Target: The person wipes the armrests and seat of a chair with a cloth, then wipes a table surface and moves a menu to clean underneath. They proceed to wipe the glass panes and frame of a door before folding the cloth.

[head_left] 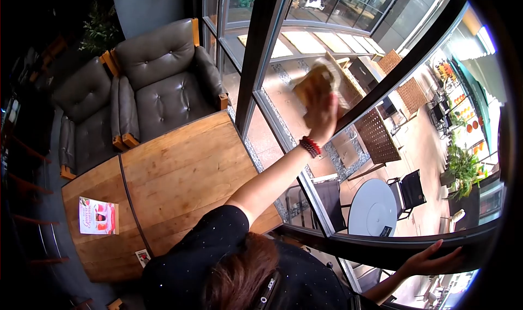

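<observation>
The left hand (322,116) is pressed flat over a yellowish cloth (316,80), holding it against the window glass (280,122) above the wooden table (180,174). The right hand (430,262) lies open, fingers spread, on the dark window frame (376,249). A leaflet (98,216) lies on the table.

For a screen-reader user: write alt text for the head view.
A person's left hand holds a cloth against a window pane, while the right hand rests on the dark window frame. A wooden table and grey armchairs stand nearby.
</observation>
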